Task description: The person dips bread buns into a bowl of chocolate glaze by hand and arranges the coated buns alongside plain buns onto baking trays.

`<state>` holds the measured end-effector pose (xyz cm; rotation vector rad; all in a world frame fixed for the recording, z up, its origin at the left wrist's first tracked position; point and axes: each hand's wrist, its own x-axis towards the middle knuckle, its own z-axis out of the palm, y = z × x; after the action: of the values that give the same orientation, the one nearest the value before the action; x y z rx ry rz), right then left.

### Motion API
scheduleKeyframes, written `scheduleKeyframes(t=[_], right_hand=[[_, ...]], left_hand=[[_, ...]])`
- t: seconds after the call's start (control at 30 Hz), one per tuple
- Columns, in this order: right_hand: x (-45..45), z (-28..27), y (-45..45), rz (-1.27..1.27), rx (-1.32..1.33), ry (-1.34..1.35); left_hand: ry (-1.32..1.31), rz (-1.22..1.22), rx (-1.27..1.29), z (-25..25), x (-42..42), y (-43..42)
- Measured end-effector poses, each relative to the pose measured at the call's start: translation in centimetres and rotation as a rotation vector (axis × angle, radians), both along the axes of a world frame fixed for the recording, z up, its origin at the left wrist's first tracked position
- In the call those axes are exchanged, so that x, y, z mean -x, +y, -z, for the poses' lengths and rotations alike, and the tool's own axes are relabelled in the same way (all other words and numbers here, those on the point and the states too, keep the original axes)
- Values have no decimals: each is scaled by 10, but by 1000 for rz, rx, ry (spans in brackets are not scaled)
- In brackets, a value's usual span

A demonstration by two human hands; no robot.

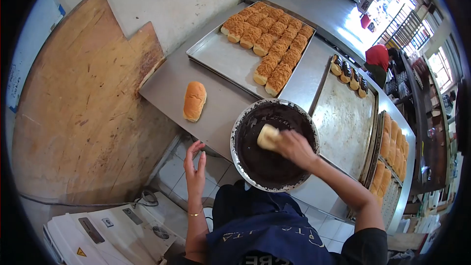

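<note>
My right hand [293, 150] grips a pale bread roll [268, 137] over the dark chocolate coating inside a round metal bowl [235, 153]. Motion blurs the hand and roll a little; whether the roll's underside touches the coating is hidden. My left hand [195, 169] is raised beside the table edge, fingers apart, holding nothing. A single golden bread roll [195, 101] lies on the metal table [221, 86], beyond my left hand. To the right of the bowl, a baking tray [343, 122] carries several chocolate-topped rolls [354, 78] at its far end.
Behind the bowl, a large tray [216, 51] holds rows of crumb-topped rolls [274, 29]. Plain loaves [392, 140] stand on trays at the far right. A wooden board [83, 93] leans at left above a white machine [108, 233]. Another person in red headwear [377, 56] is further back.
</note>
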<state>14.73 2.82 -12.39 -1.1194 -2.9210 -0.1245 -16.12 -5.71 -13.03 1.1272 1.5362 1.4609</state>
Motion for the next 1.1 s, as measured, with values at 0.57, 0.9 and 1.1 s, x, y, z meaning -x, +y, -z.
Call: scheduleKeyframes(t=[0.57, 0.9, 1.1], right_hand=[[7, -15, 7, 264, -66, 254], [11, -3, -9, 12, 85, 325], [0, -23, 14, 415, 930, 727]], left_hand=[[-186, 39, -79, -10, -15, 6], [-245, 155, -81, -18, -28, 14], [-302, 323, -48, -31, -35, 22]])
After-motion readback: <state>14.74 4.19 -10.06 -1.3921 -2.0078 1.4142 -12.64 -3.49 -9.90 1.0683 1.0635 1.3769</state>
